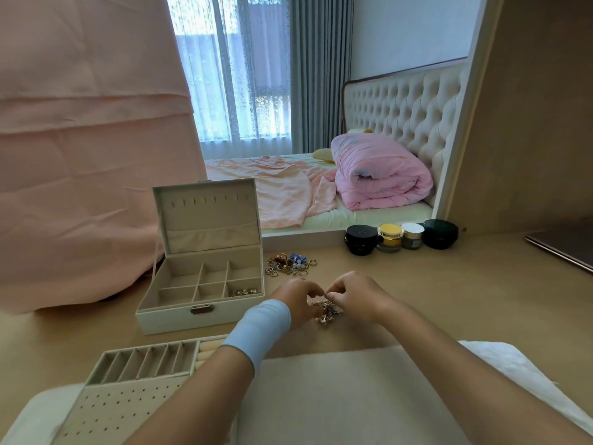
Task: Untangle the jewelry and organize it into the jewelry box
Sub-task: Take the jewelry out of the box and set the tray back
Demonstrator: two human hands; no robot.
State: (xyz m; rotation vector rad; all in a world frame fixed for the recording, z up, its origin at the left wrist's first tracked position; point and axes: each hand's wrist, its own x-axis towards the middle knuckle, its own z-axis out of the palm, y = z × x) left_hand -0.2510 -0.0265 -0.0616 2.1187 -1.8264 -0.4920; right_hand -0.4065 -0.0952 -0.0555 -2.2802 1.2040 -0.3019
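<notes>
Jewelry box (179, 311) left of loose jewelry (290, 263) (jars (390, 237) behind, rightward).

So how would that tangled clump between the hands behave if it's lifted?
Probably floppy: the tangled clump looks like thin chains and small charms, so it would likely sag and dangle. Likely light, since the left hand and right hand pinch it with fingertips.

Daylit window (224, 43) with sheer lace curtain (269, 117), upper centre; grey drapes (317, 72) beside it; bed (369, 217) with cream tufted headboard (404, 104), centre right; pale wood counter (449, 284) in foreground.
</notes>
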